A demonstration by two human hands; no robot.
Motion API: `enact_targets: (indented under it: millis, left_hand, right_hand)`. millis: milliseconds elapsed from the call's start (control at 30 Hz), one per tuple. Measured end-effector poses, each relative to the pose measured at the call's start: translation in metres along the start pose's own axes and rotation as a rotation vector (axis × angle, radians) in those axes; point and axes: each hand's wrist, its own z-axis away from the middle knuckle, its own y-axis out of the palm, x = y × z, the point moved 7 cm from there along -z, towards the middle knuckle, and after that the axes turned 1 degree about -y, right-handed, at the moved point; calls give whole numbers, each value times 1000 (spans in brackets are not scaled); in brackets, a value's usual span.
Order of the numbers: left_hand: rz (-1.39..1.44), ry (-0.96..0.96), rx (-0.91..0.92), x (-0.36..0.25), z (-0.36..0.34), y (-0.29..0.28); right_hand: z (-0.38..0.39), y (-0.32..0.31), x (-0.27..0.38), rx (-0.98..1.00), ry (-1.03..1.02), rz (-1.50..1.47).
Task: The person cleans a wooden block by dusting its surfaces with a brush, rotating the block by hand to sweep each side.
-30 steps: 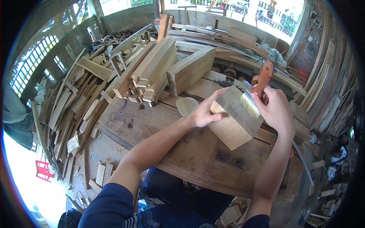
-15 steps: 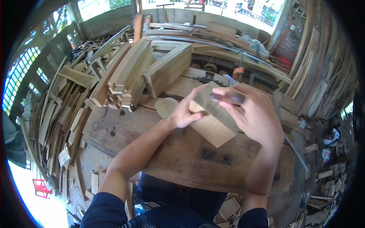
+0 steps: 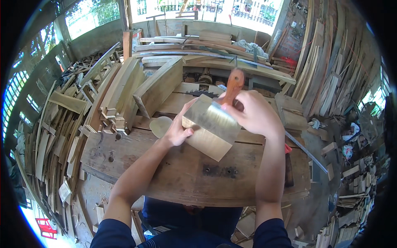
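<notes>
A pale wooden block [image 3: 211,144] with a darker upper face is tilted over the brown workbench [image 3: 182,182]. My left hand [image 3: 178,128] grips it at its left end, thumb on the lighter near side. In my right hand [image 3: 256,113] is a flat paintbrush [image 3: 235,84] with a reddish-brown handle, its end pointing up and away from me. The brush's pale bristles lie at the block's darker face, near its far right part. Beside my left hand, a round pale disc [image 3: 160,126] rests on the bench; its right edge is partly covered by the hand.
Long boards with notched ends [image 3: 118,97] and a thick plank [image 3: 159,87] stand at the bench's far left. A metal ruler [image 3: 308,153] sticks out at the right. Scrap wood [image 3: 51,136] is heaped on the left, and tall boards [image 3: 326,53] lean at the far right.
The brush has turned in my right hand, so its handle now points up and away and its bristles show. The darker face has tipped more into view. The whole view has shifted.
</notes>
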Motion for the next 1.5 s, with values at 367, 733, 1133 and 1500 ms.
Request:
enact_targets:
  millis: [367, 733, 1133, 1500]
  left_hand:
    - [28, -30, -13, 2, 9, -1]
    - [-58, -15, -56, -10, 2, -6]
    - [105, -62, -303, 14, -1, -31]
    - [131, -175, -59, 20, 11, -4]
  right_hand:
    - [4, 26, 53, 172, -234, -85]
    - [3, -6, 7, -11, 85, 90]
    - [1, -6, -14, 41, 63, -38]
    - [3, 34, 45, 297, -208, -250]
